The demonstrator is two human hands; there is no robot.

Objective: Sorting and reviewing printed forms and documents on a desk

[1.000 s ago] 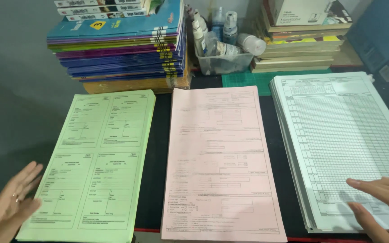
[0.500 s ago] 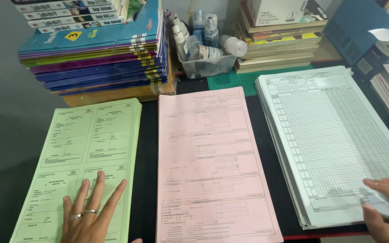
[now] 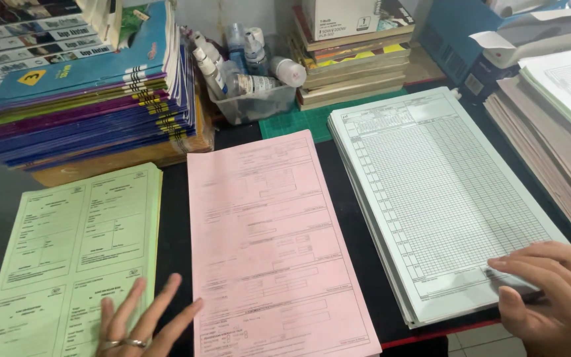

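Green forms are lying in a stack point(image 3: 74, 258) just left of the pink stack of forms point(image 3: 269, 244), long axis running away from the person and leaning slightly rightward at the far end. The left hand point(image 3: 141, 324) is resting on the green stack's near right corner, fingers spread flat, two rings showing, fingertips reaching toward the dark gap beside the pink stack. A second ago this hand was hovering off the green stack's left edge; it has since crossed onto the paper, which suggests it is pinning or getting ready to lift the top sheet.

Pink forms are sitting at the centre, lengthwise away from the person, their printed headings at the far end. Behind and left of them a pile of blue and purple books point(image 3: 80, 99) is looming, and directly behind them a clear tub of bottles point(image 3: 249, 79) is standing.

Right of the pink stack, the white gridded stack point(image 3: 437, 198) is angling the same way. The right hand point(image 3: 550, 291) is lying on its near right corner, fingers together and curled, seemingly gripping the top sheet's edge, having slid further onto that corner than before.
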